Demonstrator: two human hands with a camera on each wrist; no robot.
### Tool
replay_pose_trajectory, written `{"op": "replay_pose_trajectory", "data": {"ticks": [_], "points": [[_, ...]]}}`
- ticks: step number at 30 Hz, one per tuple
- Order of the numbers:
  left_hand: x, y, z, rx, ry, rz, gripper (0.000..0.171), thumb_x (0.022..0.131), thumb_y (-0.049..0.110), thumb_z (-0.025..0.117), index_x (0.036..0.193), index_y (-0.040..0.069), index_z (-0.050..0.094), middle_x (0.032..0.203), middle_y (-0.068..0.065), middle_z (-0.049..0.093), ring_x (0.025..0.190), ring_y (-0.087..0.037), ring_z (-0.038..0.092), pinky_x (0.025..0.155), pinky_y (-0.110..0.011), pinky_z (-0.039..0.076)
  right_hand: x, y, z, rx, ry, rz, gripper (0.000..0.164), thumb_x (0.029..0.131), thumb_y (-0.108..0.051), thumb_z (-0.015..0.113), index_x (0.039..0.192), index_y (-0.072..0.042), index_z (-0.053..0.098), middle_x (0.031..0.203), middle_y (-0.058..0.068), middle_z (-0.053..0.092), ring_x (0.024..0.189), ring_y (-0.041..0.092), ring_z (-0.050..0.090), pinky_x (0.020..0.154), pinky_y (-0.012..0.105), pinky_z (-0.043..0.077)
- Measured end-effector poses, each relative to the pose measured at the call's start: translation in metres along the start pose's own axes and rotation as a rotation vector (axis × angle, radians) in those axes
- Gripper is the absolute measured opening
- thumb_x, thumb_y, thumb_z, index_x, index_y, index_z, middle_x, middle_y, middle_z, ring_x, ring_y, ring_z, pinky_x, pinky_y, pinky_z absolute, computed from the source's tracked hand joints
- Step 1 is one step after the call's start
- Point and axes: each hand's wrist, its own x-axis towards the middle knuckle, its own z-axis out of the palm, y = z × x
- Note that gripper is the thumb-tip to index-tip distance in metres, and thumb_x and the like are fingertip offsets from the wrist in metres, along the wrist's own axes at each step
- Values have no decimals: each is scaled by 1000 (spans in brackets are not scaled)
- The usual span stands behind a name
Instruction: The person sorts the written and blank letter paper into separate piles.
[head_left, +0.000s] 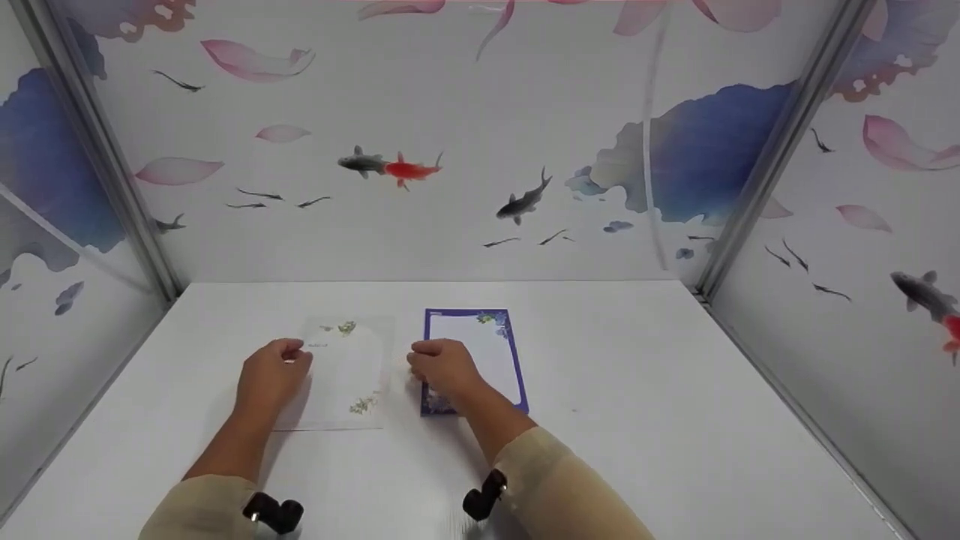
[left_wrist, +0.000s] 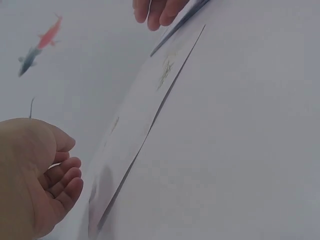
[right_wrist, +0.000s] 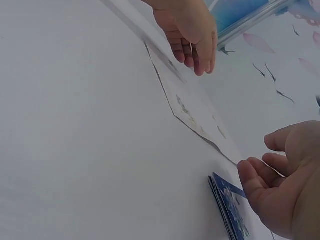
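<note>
A thin whitish sheet with small green floral prints point(head_left: 341, 375) lies on the left of the white table. My left hand point(head_left: 274, 379) hovers by its left edge, fingers loosely curved; in the left wrist view the same hand point(left_wrist: 45, 175) holds nothing. To the right of the sheet lies a blue-bordered stack of paper point(head_left: 480, 360) with flowers in its corners. My right hand point(head_left: 444, 367) is over the stack's left side and hides part of it. The right wrist view shows that hand's relaxed fingers point(right_wrist: 255, 175) with nothing between them, above the layered stack point(right_wrist: 232, 210).
The white table point(head_left: 637, 450) is enclosed by a back wall point(head_left: 450, 240) and side walls printed with fish and petals. Metal posts point(head_left: 780, 150) stand at the back corners. A black device point(head_left: 274, 512) is worn at each sleeve.
</note>
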Motion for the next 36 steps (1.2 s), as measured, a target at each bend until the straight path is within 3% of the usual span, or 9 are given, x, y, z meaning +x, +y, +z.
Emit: {"op": "replay_pose_trajectory", "data": {"ticks": [7,12,19,29,32,36], "points": [[2,32,31,-60,-32,45,52,110,34,57,155,9,54,150,-16,62,140,-36,59,115,-50,54,6,10,-40,27,42,22,40,105,-35,70,141,-19,70,127,0,77,111,17,76,106,39,61],[0,57,60,-109,-54,103,49,108,35,60,151,11,58,146,-12,65,137,-32,62,115,-49,54,8,22,-81,28,104,4,43,106,-33,68,144,-13,68,132,6,76,114,20,76,105,40,61],[-2,82,95,-148,-75,111,47,105,37,66,147,15,63,140,-6,69,131,-25,65,112,-45,56,8,36,-120,65,153,4,41,105,-31,70,142,-11,69,134,10,74,119,25,75,108,41,60],[-6,105,122,-205,-100,117,47,104,34,70,146,16,64,136,-4,70,129,-24,65,111,-43,57,9,42,-144,50,193,36,41,104,-32,71,142,-16,69,136,6,73,126,25,71,115,45,55],[-7,106,127,-171,-88,170,48,104,35,69,147,14,63,139,-6,69,132,-26,64,113,-45,56,6,43,-146,-12,205,28,42,104,-33,71,143,-18,69,138,3,73,129,26,70,116,46,54],[-9,104,130,-51,-81,277,52,106,41,65,152,17,59,155,-7,61,147,-30,56,123,-51,47,5,45,-146,-130,201,7,47,104,-36,70,148,-21,65,150,5,66,143,29,61,121,50,49]]}}
